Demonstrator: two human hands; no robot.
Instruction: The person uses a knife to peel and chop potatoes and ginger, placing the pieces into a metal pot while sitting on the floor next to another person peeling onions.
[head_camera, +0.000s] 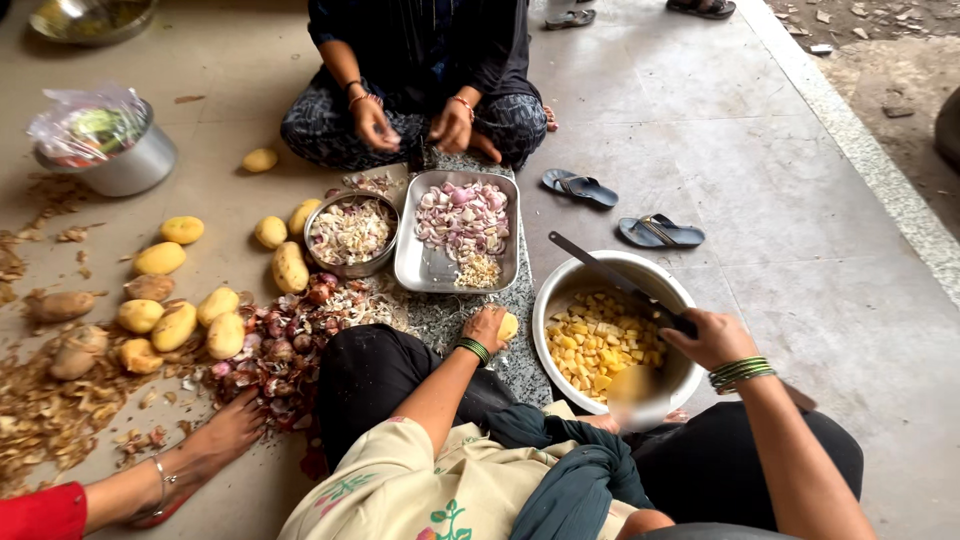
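My left hand (486, 328) grips a peeled potato piece (508, 325) against the grey stone slab (440, 315) in front of my knee. My right hand (712, 338) holds a long dark knife (612, 280) by the handle, its blade stretching up-left over a steel bowl (560, 280) filled with yellow diced potato (598, 345). A blurred yellow piece (632, 385) shows at the bowl's near side. Green bangles sit on both my wrists.
A steel tray (430, 270) of peeled shallots and a small bowl (352, 232) of peels lie ahead. Whole peeled potatoes (175, 325) and shallot skins (285, 345) cover the floor at left. A person sits opposite. A foot (215, 435) rests lower left. Sandals (660, 232) lie right.
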